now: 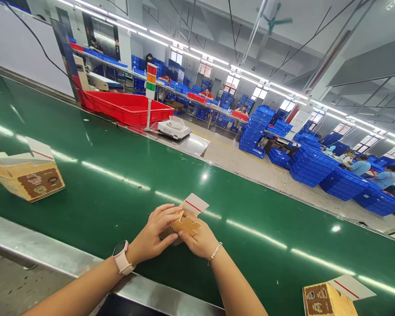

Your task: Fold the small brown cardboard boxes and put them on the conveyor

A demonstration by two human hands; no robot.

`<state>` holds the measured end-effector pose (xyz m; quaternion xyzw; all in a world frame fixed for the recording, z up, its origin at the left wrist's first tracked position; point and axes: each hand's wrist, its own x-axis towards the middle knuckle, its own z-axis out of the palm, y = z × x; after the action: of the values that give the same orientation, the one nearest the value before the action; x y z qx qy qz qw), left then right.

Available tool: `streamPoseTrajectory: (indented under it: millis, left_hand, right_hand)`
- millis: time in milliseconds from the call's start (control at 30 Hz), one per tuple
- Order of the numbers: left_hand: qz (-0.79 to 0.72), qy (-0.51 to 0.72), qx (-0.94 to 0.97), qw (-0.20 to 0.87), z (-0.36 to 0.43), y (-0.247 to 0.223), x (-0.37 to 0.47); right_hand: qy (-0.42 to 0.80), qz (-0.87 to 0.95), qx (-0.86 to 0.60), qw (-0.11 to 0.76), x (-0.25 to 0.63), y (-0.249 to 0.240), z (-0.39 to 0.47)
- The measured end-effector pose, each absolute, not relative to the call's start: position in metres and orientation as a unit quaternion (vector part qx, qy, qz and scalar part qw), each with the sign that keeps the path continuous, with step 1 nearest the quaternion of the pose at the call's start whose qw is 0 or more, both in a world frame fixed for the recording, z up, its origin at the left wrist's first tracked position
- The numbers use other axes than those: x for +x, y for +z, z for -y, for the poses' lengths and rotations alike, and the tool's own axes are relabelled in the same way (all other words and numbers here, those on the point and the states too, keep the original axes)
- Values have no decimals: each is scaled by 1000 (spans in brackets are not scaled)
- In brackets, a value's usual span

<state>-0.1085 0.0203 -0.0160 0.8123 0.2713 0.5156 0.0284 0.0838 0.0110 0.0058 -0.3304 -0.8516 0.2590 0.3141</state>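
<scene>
The left hand [154,237] and the right hand [199,239] both pinch with closed fingers a small carton [186,221] above the green belt [118,184]; its white flap [195,204] points up-right, away from the person

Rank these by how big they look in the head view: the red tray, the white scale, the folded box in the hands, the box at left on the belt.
1. red tray
2. box at left
3. white scale and the folded box held by left hand and right hand: these look alike; nearness leaves it unsure.
</scene>
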Motion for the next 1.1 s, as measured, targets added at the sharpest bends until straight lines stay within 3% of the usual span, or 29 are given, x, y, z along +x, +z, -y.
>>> streamPoseTrajectory:
  millis: [233, 400, 567, 800, 1100]
  left_hand:
    - [-293, 484, 824, 17, -37, -23, -108]
    - [-323, 444, 833, 59, -31, -33, -102]
    - [-325, 428, 834, 125, -34, -33, -86]
    - [-294, 438, 838, 138, -33, -35, -82]
    - [-291, 437, 814, 247, -27, -22, -55]
  right_hand:
    - [213, 858, -341, 319, 82, 3, -17]
    - [192, 830, -363, 378, 86, -9, -13]
    - [207, 805, -409, 376, 91, -3, -3]
    - [61, 805, -491, 327, 95, 7, 18]
    - [136, 736, -497, 439, 122, 3, 21]
